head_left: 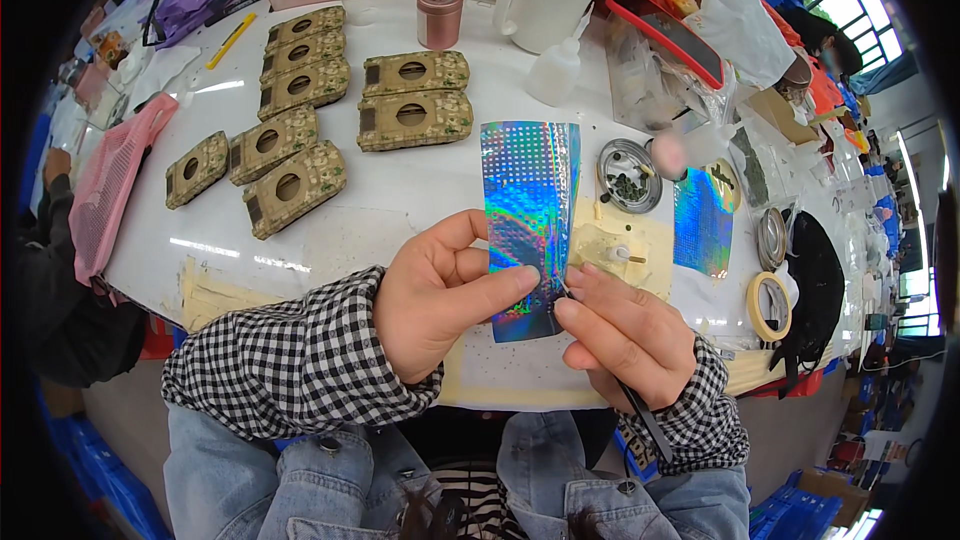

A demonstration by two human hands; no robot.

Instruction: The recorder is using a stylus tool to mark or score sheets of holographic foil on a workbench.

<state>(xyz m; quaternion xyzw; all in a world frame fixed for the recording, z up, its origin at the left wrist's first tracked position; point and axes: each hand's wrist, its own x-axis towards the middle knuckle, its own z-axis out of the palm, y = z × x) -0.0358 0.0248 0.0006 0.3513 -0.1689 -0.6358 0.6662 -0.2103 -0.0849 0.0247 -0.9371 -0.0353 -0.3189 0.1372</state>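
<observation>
My left hand (pixel 440 285) grips a shiny blue holographic sheet (pixel 525 180) covered in rows of small square marks, thumb in front and fingers behind it. At the sheet's lower right edge is my right hand (pixel 630 335), closed around dark tweezers (pixel 648 425). The tweezers' fine tips meet the sheet, but whether they pinch a piece of it I cannot tell. Beyond my hands stand several camouflage toy tank hulls, among them one hull (pixel 415 120) with a round hole in its top. A round metal tin (pixel 630 176) holds small dark green pieces.
Right of the tin lies another holographic sheet (pixel 703 220). A roll of masking tape (pixel 769 307) and a black bag (pixel 812 290) sit farther right. At the back are a white mug (pixel 550 5), a squeeze bottle (pixel 553 73), a pink canister (pixel 439 18) and a red-cased phone (pixel 665 30).
</observation>
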